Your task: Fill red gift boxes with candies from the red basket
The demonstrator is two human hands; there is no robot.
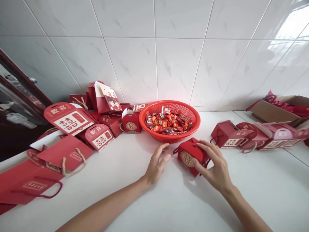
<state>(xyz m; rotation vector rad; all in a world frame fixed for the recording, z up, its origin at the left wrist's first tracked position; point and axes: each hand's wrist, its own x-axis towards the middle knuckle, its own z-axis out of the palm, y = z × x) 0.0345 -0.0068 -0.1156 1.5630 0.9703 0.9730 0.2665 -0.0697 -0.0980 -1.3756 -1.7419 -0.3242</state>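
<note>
My right hand [213, 162] grips a small red gift box [187, 154] with a round gold emblem, thumb on its near face and fingers over its top. The box is closed and slightly tilted on the white counter. Just left of it, my left hand [156, 166] is empty, its fingers apart and curved toward the box without touching it. Behind both hands stands a red plastic basket [170, 138] holding many wrapped candies [169, 122] in red and dark wrappers.
Several red gift boxes [100, 138] and red paper bags [70, 151] with rope handles crowd the left side. A row of red boxes [231, 135] stands at the right. Behind it is an open cardboard box [272, 109] with red items inside. White wall tiles [178, 71] rise behind the counter.
</note>
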